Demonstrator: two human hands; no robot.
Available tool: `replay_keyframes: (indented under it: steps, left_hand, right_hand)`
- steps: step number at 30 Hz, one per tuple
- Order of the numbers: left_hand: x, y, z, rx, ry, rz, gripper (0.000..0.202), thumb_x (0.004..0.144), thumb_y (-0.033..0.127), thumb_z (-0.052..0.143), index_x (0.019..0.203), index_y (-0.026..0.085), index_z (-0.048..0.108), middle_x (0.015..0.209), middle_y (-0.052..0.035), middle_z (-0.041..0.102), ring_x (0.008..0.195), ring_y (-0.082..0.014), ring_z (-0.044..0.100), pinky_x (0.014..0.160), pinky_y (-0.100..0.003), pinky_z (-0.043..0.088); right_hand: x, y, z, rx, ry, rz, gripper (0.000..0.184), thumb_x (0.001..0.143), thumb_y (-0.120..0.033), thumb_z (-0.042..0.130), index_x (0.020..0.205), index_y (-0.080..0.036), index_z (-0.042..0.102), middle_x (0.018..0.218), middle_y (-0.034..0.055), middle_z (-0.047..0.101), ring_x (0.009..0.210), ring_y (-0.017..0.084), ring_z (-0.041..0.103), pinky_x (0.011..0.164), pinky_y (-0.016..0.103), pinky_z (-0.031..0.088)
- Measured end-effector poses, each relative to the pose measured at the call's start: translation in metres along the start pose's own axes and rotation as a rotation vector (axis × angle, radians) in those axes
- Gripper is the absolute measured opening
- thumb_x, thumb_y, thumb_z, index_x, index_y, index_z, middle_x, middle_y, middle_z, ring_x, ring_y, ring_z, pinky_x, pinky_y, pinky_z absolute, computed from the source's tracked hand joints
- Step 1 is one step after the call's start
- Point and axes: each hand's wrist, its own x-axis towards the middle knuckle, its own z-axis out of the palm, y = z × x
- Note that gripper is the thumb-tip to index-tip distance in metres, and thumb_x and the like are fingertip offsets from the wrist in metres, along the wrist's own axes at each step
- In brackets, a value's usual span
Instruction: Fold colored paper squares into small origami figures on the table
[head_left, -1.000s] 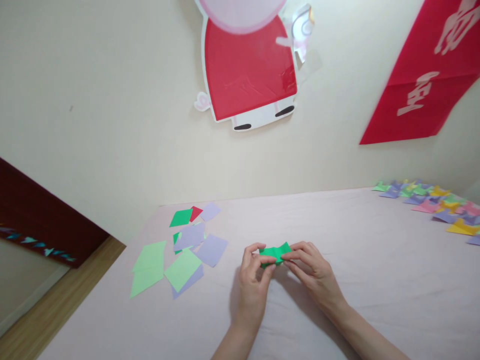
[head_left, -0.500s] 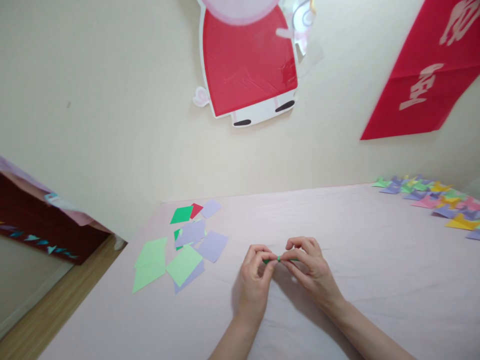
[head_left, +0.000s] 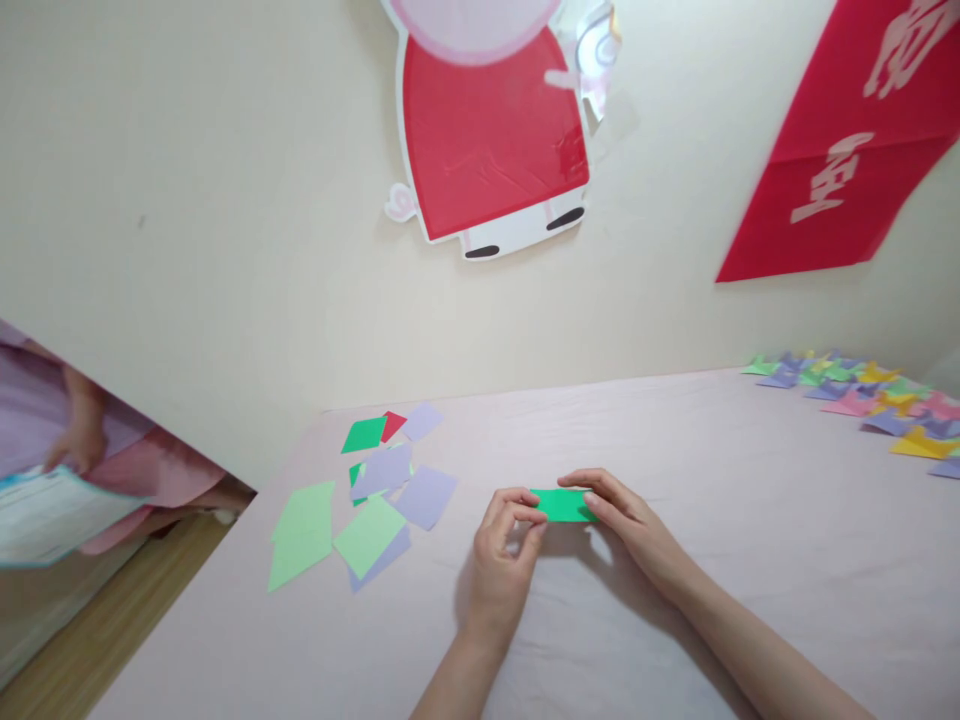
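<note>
Toward five o'clock from centre, the left hand point(head_left: 504, 552) and right hand point(head_left: 628, 523) pinch opposite ends of a green paper strip point(head_left: 564, 506), now broadside instead of edge-on, its folding apparently unfinished.

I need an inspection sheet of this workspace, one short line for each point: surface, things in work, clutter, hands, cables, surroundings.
Surface: pale pink cloth, lightly creased.
Things in work: green paper strip, between the hands.
Clutter: loose paper sheets at left, some overlapping; folded paper pieces grouped at far right.
Hands: left hand holds the strip's left end; right hand covers its right end, grip unclear.
Cables: nothing seen.
Surroundings: wall bearing a cartoon cutout and red banner; another person at far left, partly visible.
</note>
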Motion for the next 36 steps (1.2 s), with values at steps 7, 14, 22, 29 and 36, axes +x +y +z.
replay_keyframes:
  steps: [7,14,22,29,36]
  left_hand:
    - [0.002,-0.004,0.005,-0.346,0.019,-0.259,0.019,0.083,0.031,0.068,0.096,0.019,0.064,0.107,-0.0078,0.062,0.096,-0.0205,0.062,0.083,-0.029,0.049]
    - [0.0,-0.006,0.012,-0.627,-0.012,-0.44,0.066,0.073,0.028,0.079,0.129,0.024,0.044,0.126,-0.0099,0.059,0.112,-0.0243,0.061,0.09,-0.033,0.051]
    - [-0.002,-0.011,0.007,-0.057,0.085,-0.208,0.009,0.082,0.022,0.066,0.09,0.022,0.07,0.126,-0.0065,0.054,0.103,-0.0202,0.06,0.086,-0.029,0.048]
    - [-0.002,0.0,0.009,0.044,0.053,-0.116,0.011,0.086,0.02,0.062,0.083,0.023,0.072,0.11,-0.0055,0.058,0.105,-0.021,0.058,0.082,-0.027,0.049]
    - [-0.004,0.005,0.014,0.059,0.03,-0.105,0.011,0.085,0.016,0.062,0.083,0.023,0.071,0.106,-0.005,0.058,0.101,-0.0196,0.059,0.085,-0.028,0.048]
  right_hand:
    - [-0.001,0.007,-0.007,0.302,-0.201,0.156,0.036,0.068,-0.037,0.082,0.098,-0.02,0.07,0.092,0.0032,0.07,0.083,0.018,0.062,0.075,0.03,0.047]
    - [-0.001,0.011,0.006,0.123,0.033,-0.063,0.023,0.078,-0.037,0.075,0.096,-0.023,0.074,0.091,0.0027,0.066,0.082,0.018,0.061,0.071,0.028,0.049]
    - [-0.003,0.006,0.006,-0.306,0.099,-0.395,0.013,0.091,-0.026,0.06,0.092,-0.025,0.073,0.083,0.0028,0.064,0.082,0.019,0.06,0.073,0.029,0.047]
    - [-0.004,0.001,0.006,-0.539,0.162,-0.552,0.009,0.09,-0.026,0.062,0.087,-0.025,0.071,0.082,0.0031,0.054,0.083,0.021,0.053,0.073,0.033,0.045]
    - [-0.007,0.0,0.01,-0.621,0.132,-0.629,0.01,0.091,-0.021,0.06,0.084,-0.024,0.067,0.085,0.0037,0.059,0.085,0.022,0.051,0.075,0.034,0.043]
